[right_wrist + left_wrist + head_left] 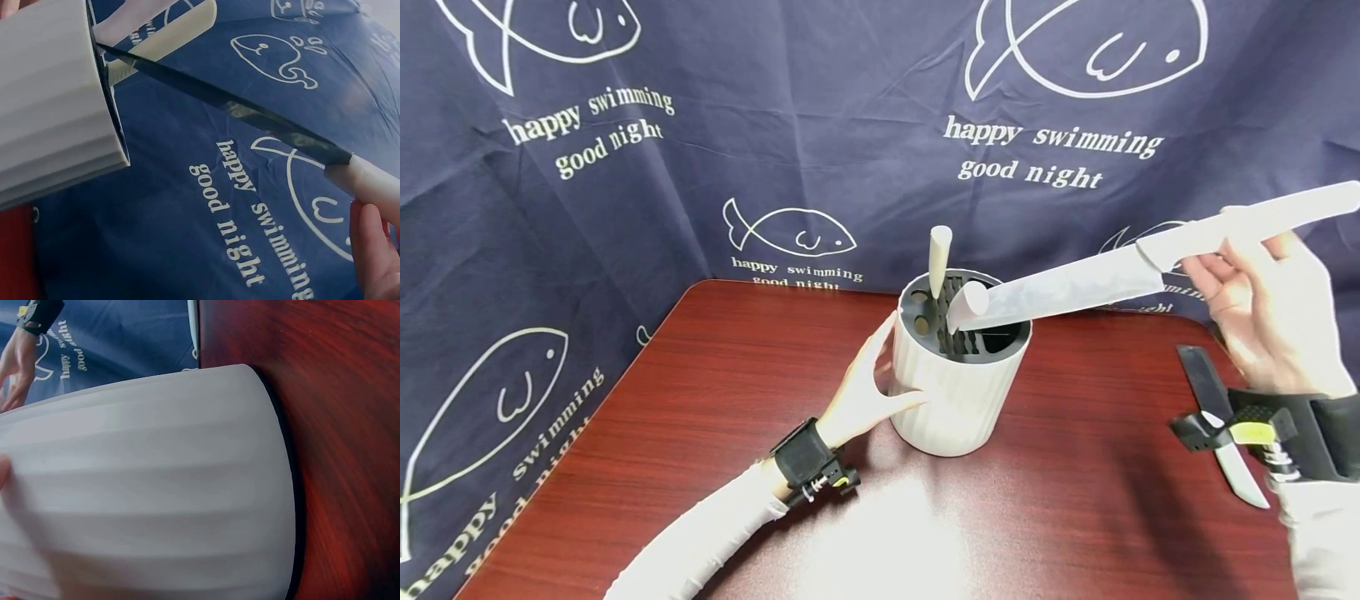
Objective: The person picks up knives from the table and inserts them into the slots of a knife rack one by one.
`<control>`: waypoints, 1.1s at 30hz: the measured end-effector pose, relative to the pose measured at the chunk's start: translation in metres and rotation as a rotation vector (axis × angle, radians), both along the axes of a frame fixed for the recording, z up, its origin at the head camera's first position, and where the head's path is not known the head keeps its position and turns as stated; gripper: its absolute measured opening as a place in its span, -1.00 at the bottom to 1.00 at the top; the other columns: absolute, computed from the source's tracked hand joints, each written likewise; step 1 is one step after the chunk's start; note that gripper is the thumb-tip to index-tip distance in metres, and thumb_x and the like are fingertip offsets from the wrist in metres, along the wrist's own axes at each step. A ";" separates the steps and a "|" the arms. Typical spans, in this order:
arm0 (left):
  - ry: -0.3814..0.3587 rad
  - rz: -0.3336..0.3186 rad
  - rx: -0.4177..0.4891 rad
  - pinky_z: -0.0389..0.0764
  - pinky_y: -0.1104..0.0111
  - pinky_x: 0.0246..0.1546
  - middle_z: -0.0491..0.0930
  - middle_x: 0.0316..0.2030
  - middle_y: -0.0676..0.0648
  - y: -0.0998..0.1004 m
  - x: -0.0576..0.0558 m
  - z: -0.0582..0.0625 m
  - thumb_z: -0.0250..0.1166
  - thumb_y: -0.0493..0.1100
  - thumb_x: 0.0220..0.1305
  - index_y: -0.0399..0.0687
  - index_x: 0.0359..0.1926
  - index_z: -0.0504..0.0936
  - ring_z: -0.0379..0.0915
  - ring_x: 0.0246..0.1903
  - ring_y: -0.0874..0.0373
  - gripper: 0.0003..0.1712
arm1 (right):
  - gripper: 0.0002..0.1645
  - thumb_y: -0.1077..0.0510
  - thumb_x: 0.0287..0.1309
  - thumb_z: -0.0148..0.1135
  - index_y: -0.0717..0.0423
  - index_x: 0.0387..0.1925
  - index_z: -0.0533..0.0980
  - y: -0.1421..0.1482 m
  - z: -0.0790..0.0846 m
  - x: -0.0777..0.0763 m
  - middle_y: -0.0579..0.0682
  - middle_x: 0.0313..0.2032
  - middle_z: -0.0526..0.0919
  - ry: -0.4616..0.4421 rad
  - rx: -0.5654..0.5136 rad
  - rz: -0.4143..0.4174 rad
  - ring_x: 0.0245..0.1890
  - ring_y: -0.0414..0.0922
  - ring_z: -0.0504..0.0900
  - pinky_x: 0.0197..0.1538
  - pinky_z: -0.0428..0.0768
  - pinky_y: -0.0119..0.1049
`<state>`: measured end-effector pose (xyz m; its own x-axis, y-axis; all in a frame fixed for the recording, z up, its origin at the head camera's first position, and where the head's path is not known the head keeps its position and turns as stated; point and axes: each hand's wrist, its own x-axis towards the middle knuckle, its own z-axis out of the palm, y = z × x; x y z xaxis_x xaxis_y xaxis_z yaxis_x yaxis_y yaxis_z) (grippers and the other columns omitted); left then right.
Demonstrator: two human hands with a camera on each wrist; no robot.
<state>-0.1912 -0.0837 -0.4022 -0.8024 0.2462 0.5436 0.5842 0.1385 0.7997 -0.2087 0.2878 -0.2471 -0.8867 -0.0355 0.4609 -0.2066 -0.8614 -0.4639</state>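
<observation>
The right hand (1273, 308) pinches the knife (1075, 287) by its handle (1195, 240); the long axis runs leftward, slightly down, to the holder's slotted top (934, 343) (whether the tip is inside cannot be told). The left hand (867, 387), spread against the holder (955, 404), is nearer it.

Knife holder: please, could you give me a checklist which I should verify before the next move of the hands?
1. Knife holder upright on the table: ok.
2. Left hand gripping the holder's side: ok.
3. Right hand holding the knife by its handle: ok.
4. Blade upright for going down into a slot: not ok, it slants far over.
5. Blade tip inside a slot: cannot tell.
</observation>
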 end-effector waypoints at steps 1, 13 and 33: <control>0.002 0.001 0.001 0.40 0.15 0.29 0.08 0.47 -0.11 0.000 0.000 0.000 0.55 -0.40 -0.12 -0.05 0.51 0.01 0.09 0.41 0.01 0.24 | -0.66 0.61 0.29 -0.21 0.50 0.00 0.41 -0.003 0.002 0.001 0.36 -0.37 0.58 0.018 0.007 -0.029 -0.41 0.21 0.65 -0.14 0.71 -0.01; 0.008 0.006 -0.004 0.40 0.10 0.28 0.06 0.47 -0.16 -0.001 0.000 0.001 0.54 -0.39 -0.11 -0.11 0.51 0.01 0.12 0.39 -0.08 0.22 | -0.60 0.75 0.09 -0.12 0.63 0.00 0.30 -0.044 0.029 0.020 0.41 -0.38 0.56 0.246 0.023 -0.320 -0.46 0.17 0.62 -0.31 0.73 -0.02; 0.012 -0.023 0.017 0.34 0.12 0.33 0.11 0.45 -0.06 0.001 -0.001 -0.003 0.54 -0.41 -0.11 -0.02 0.51 0.02 0.08 0.41 0.02 0.23 | -0.60 0.75 0.05 -0.06 0.57 -0.03 0.31 -0.063 0.044 0.022 0.30 -0.39 0.54 0.284 0.162 -0.354 -0.47 0.15 0.66 -0.45 0.72 -0.10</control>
<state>-0.1918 -0.0830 -0.4056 -0.7899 0.2555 0.5575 0.5968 0.1111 0.7946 -0.1863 0.2247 -0.2029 -0.6970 0.1546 0.7002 -0.6121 -0.6369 -0.4687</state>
